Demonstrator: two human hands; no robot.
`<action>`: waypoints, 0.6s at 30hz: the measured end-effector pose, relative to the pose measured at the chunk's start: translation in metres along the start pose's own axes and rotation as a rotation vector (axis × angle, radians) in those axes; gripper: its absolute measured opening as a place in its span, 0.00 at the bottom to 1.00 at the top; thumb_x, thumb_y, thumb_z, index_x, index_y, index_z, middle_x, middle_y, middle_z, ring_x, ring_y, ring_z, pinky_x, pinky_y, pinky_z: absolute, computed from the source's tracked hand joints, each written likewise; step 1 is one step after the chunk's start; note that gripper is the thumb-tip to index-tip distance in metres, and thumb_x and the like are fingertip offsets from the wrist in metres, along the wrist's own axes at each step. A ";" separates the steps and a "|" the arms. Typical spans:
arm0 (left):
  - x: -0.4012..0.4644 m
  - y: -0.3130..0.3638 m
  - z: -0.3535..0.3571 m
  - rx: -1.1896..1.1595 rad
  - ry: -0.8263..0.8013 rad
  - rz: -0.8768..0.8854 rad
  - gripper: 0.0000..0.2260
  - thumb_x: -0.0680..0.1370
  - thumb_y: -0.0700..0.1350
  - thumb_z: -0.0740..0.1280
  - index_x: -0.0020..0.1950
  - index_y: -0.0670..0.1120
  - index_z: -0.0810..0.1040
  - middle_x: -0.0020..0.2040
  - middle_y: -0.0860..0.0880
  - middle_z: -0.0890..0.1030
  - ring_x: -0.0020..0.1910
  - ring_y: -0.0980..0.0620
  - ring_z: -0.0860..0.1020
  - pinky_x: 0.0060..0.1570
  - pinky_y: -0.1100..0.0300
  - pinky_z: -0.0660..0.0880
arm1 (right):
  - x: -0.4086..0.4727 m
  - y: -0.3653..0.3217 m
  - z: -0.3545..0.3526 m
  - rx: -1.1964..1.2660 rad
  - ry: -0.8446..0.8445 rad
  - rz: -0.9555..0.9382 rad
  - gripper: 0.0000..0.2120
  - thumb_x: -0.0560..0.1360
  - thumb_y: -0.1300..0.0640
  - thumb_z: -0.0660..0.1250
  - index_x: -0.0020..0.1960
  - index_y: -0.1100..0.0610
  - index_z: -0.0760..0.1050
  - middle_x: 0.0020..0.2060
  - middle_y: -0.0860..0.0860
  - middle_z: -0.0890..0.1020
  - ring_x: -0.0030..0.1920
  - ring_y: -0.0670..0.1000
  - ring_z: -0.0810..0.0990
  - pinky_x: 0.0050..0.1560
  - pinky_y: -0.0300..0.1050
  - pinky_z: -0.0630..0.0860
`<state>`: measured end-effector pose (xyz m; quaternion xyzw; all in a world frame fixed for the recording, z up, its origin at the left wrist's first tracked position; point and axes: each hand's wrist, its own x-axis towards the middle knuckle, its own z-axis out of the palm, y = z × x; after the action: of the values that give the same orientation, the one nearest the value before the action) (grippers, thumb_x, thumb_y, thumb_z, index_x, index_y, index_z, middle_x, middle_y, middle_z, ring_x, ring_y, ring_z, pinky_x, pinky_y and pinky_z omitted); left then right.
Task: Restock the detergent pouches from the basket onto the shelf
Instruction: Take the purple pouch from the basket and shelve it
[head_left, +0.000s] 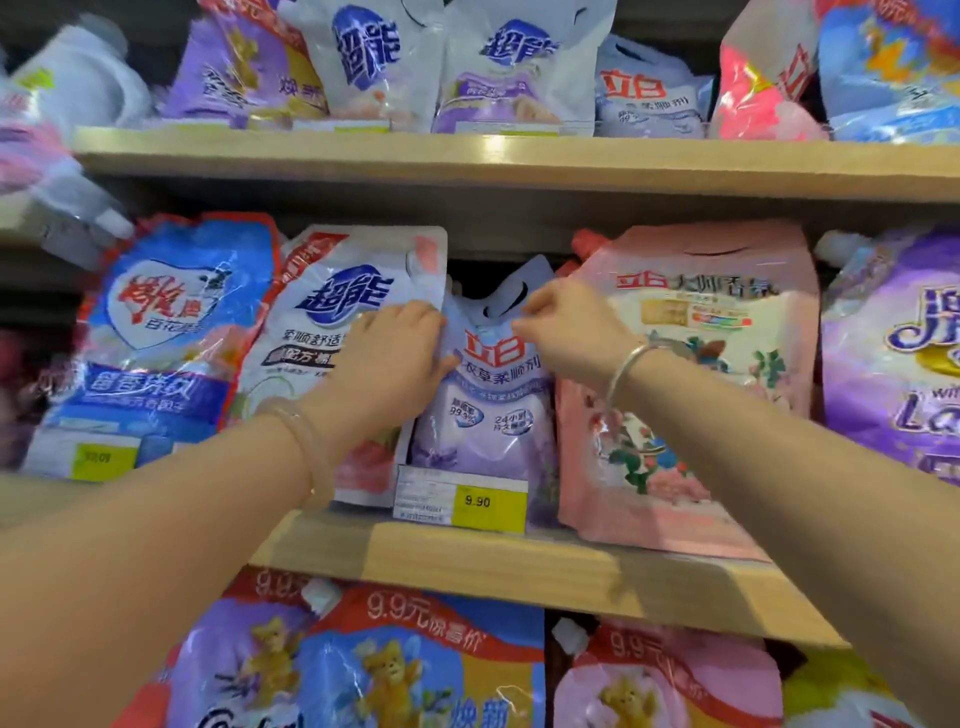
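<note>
Both my forearms reached up to the middle shelf (498, 561); my left hand (395, 358) and right hand (566, 332) pinched the lavender pouch (488, 415) at its upper edges, above the price tag (488, 501).

- The left hand (390, 358) covers the left edge of the lavender pouch (488, 410); its fingertips cannot be made out.
- The price tag (461, 499) hides that pouch's base.
- The purple pouch (904, 353) is cut by the right edge.
- The far-left bottles (62, 104) are blurred.
</note>
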<state>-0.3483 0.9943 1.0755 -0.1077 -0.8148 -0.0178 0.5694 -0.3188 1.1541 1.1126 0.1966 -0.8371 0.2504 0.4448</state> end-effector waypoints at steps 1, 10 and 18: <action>0.001 0.000 0.001 0.031 -0.013 -0.002 0.20 0.77 0.55 0.59 0.64 0.44 0.70 0.65 0.47 0.72 0.65 0.44 0.69 0.63 0.46 0.65 | 0.003 -0.003 0.011 -0.061 -0.065 0.048 0.17 0.75 0.63 0.61 0.30 0.56 0.60 0.31 0.56 0.67 0.35 0.54 0.67 0.34 0.45 0.65; 0.004 -0.028 0.017 0.213 -0.083 0.036 0.24 0.81 0.50 0.53 0.76 0.50 0.49 0.78 0.52 0.51 0.77 0.48 0.51 0.65 0.31 0.59 | 0.027 -0.027 0.041 -0.515 -0.087 0.166 0.13 0.79 0.64 0.52 0.55 0.71 0.71 0.51 0.65 0.74 0.49 0.56 0.72 0.36 0.41 0.62; 0.004 -0.052 0.024 0.330 -0.101 -0.010 0.24 0.80 0.42 0.53 0.76 0.43 0.52 0.78 0.48 0.55 0.77 0.49 0.53 0.66 0.29 0.50 | 0.053 -0.040 0.038 -0.876 -0.271 0.126 0.17 0.79 0.56 0.57 0.65 0.62 0.71 0.64 0.58 0.74 0.65 0.59 0.73 0.64 0.50 0.70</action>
<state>-0.3823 0.9483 1.0758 -0.0093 -0.8347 0.1189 0.5377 -0.3494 1.0943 1.1486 -0.0300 -0.9250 -0.1285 0.3565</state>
